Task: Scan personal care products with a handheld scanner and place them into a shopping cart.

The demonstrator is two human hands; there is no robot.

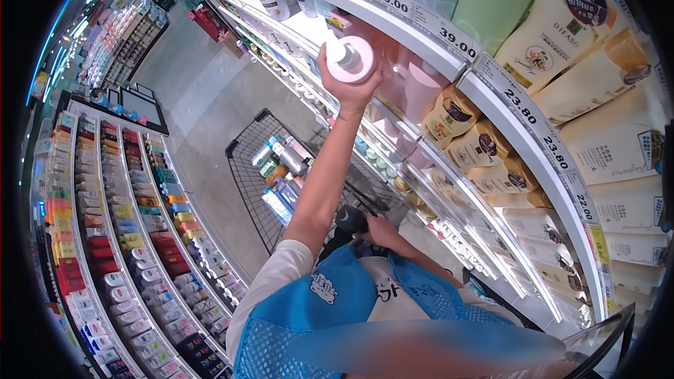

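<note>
My left hand [352,84] is raised in front of the shelving, its fingers wrapped around a pale pink pump bottle [363,66]. The bottle's white pump head [337,52] points up at me. Lower down, close to my body, my right hand [383,232] is closed at the black handle [352,219] of a wire shopping cart [247,189]; its fingers are partly hidden. Several bottles and spray cans [287,155] lie in the cart. Behind the held bottle, similar pink bottles [421,84] stand on a lit shelf.
Cream bottles with gold caps [479,150] fill the shelves on the right, under a shelf edge with price labels [518,105]. Shelves of tubes and packets [126,221] curve along the left. Grey floor [197,89] runs between, with a display stand [142,108] farther off.
</note>
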